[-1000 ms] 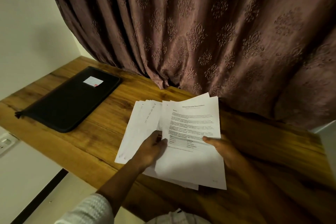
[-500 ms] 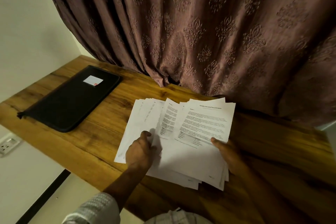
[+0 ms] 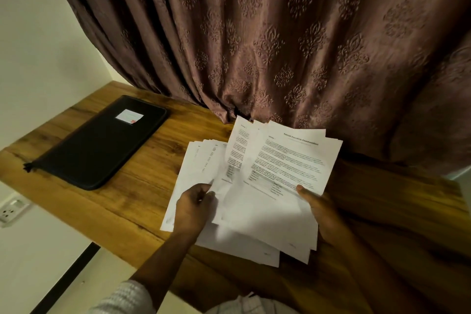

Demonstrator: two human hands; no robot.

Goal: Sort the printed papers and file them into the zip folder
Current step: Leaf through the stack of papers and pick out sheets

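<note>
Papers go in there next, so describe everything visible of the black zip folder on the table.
The zip folder is black, flat and rectangular with rounded corners, seemingly matte fabric. It lies closed on the left part of the wooden table, angled to its front edge. A small white label with a red mark sits near its far end; a dark zipper pull sticks out at its near left corner. Only the table touches it.
</note>
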